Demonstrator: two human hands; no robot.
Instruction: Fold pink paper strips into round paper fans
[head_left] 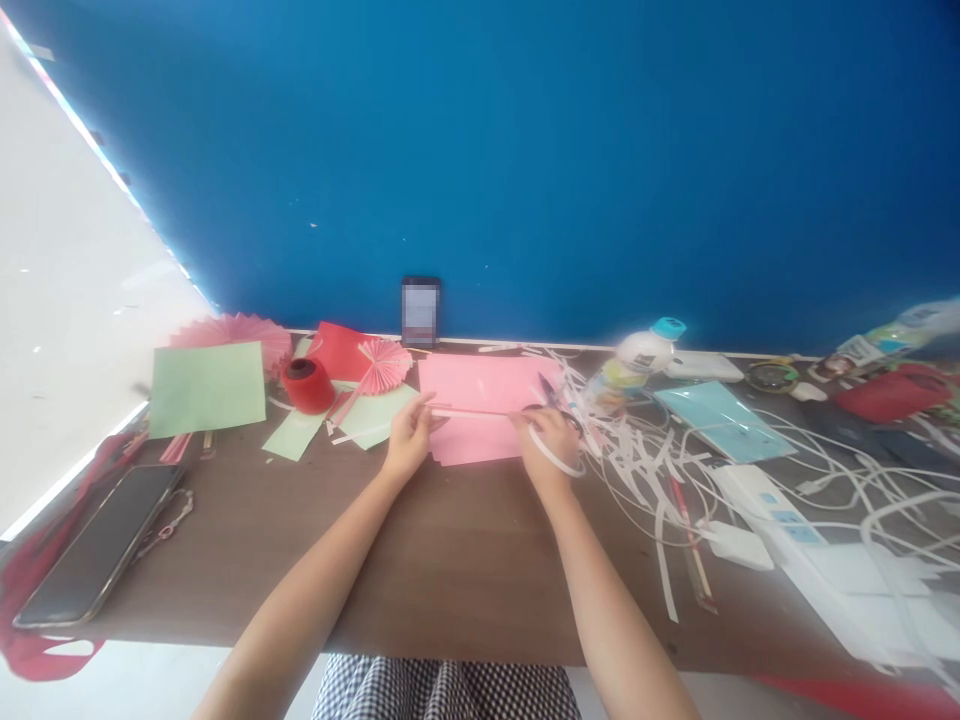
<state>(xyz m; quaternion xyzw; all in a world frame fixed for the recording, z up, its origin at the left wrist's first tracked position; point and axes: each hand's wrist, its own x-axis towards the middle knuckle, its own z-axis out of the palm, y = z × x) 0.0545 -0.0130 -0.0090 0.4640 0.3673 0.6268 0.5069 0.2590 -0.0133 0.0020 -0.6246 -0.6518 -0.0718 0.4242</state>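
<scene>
A narrow pink paper strip [480, 412] is stretched level between my two hands, above sheets of pink paper [484, 376]. My left hand [410, 436] pinches its left end between thumb and fingers. At the other end, the fingers of my right hand [549, 446] are closed on the strip. Across the right hand curls a thin white strip [559, 462], and I cannot tell whether it is gripped. Another white strip [364, 433] extends left from beside my left hand. Scissors [559, 400] lie partly hidden behind the right hand.
Left are a red tape roll [307, 385], pink paper fans [384, 366], green sheets [210, 390] and a phone [105, 545]. Another phone [420, 312] leans on the blue wall. Right are paper scraps [652, 460], a bottle [637, 360], a power strip [780, 520] and tangled cables.
</scene>
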